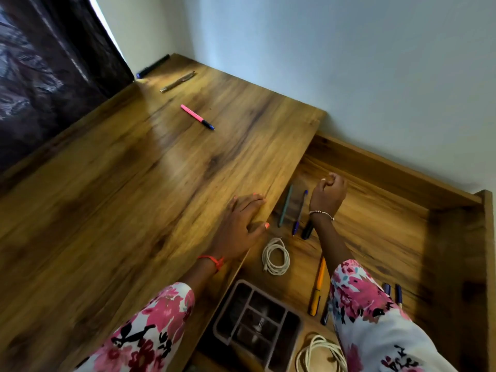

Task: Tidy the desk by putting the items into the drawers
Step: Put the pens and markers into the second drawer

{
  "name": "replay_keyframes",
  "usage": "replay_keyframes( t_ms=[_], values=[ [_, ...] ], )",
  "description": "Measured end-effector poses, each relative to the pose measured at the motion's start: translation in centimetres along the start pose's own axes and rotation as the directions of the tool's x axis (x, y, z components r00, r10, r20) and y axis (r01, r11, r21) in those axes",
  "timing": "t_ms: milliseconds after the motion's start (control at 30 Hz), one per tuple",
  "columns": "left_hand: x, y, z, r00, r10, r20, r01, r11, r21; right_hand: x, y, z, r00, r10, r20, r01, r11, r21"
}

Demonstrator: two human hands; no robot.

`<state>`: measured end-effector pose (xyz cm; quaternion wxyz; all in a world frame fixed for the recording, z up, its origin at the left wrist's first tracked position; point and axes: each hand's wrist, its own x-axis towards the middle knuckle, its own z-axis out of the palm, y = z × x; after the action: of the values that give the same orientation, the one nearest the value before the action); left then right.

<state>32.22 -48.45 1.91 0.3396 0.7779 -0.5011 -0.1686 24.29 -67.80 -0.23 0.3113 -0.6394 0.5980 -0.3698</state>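
My left hand [241,224] lies flat on the wooden desk top [134,197] at its right edge, fingers straight. My right hand [328,194] hovers over the open drawer [389,224] with its fingers loosely curled and nothing in them. Below it in the drawer lie a teal pen [285,205], a blue pen [300,212] and a black marker [307,230]. On the desk top remain a pink highlighter [196,116], a brown pen [177,81] and a black marker [153,66] at the far corner.
The drawer also holds a coiled white cable [276,256], an orange pen [317,287], two dark blue pens [393,291], a grey divided tray [257,320] and a second white cable [319,355]. A dark curtain [48,71] hangs at the left; the wall stands behind.
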Motion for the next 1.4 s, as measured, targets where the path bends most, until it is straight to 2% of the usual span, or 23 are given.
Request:
replay_keyframes(
  t_ms=[67, 167, 233, 300, 367, 500, 633, 733, 867, 1000, 1100, 1200, 1267, 1333, 1400],
  values=[
    [0.0, -0.6, -1.4, 0.999, -0.031, -0.011, 0.03, 0.996, -0.085, 0.2, -2.4, 0.8, 0.995, -0.103, -0.006, 0.103, 0.993, 0.051],
    [1.1, -3.4, -4.7, 0.996, -0.087, 0.015, 0.086, 0.995, 0.059, 0.1, -5.9, 2.6, 0.965, -0.262, 0.03, 0.258, 0.962, 0.091],
    [2.1, -6.3, -7.5, 0.984, -0.173, -0.037, 0.176, 0.974, 0.14, -0.5, -7.8, 4.2, 0.928, -0.362, 0.089, 0.352, 0.93, 0.106],
    [3.0, -9.1, -10.4, 0.959, -0.266, -0.094, 0.282, 0.929, 0.241, -1.1, -9.5, 5.9, 0.875, -0.462, 0.147, 0.449, 0.887, 0.112],
    [3.7, -11.4, -13.1, 0.94, -0.333, -0.073, 0.339, 0.89, 0.305, -1.8, -10.9, 7.4, 0.812, -0.541, 0.218, 0.53, 0.841, 0.109],
    [4.1, -15.4, -17.4, 0.942, -0.333, 0.033, 0.305, 0.897, 0.32, -2.5, -14.0, 10.3, 0.644, -0.654, 0.397, 0.681, 0.727, 0.094],
    [5.6, -17.9, -19.3, 0.953, -0.302, -0.03, 0.288, 0.868, 0.405, -2.1, -17.3, 14.3, 0.511, -0.62, 0.595, 0.759, 0.651, 0.026],
    [7.1, -19.0, -20.2, 0.943, -0.306, -0.132, 0.333, 0.868, 0.368, -1.6, -19.3, 17.4, 0.449, -0.519, 0.728, 0.782, 0.622, -0.039],
    [8.2, -20.2, -20.8, 0.945, -0.28, -0.168, 0.322, 0.887, 0.331, -1.2, -21.4, 21.6, 0.345, -0.361, 0.867, 0.848, 0.516, -0.123],
    [8.1, -20.7, -20.5, 0.944, -0.261, -0.201, 0.312, 0.904, 0.293, -0.1, -24.2, 26.0, 0.312, -0.339, 0.888, 0.881, 0.454, -0.136],
    [8.3, -21.2, -20.7, 0.94, -0.255, -0.229, 0.311, 0.914, 0.261, 0.6, -26.5, 29.8, 0.304, -0.46, 0.835, 0.912, 0.395, -0.114],
    [8.4, -21.3, -20.9, 0.941, -0.254, -0.224, 0.309, 0.914, 0.262, 0.9, -27.9, 33.0, 0.238, -0.574, 0.784, 0.962, 0.25, -0.109],
    [8.3, -21.2, -21.1, 0.94, -0.251, -0.232, 0.308, 0.916, 0.258, 1.0, -27.9, 35.0, 0.201, -0.542, 0.816, 0.967, 0.244, -0.076],
    [8.2, -21.0, -21.2, 0.939, -0.26, -0.225, 0.313, 0.917, 0.247, 1.0, -27.6, 36.4, 0.189, -0.469, 0.862, 0.954, 0.297, -0.048],
    [8.3, -21.1, -21.2, 0.938, -0.272, -0.216, 0.321, 0.917, 0.238, 0.9, -28.4, 37.8, 0.171, -0.486, 0.857, 0.959, 0.283, -0.031]
  ],
)
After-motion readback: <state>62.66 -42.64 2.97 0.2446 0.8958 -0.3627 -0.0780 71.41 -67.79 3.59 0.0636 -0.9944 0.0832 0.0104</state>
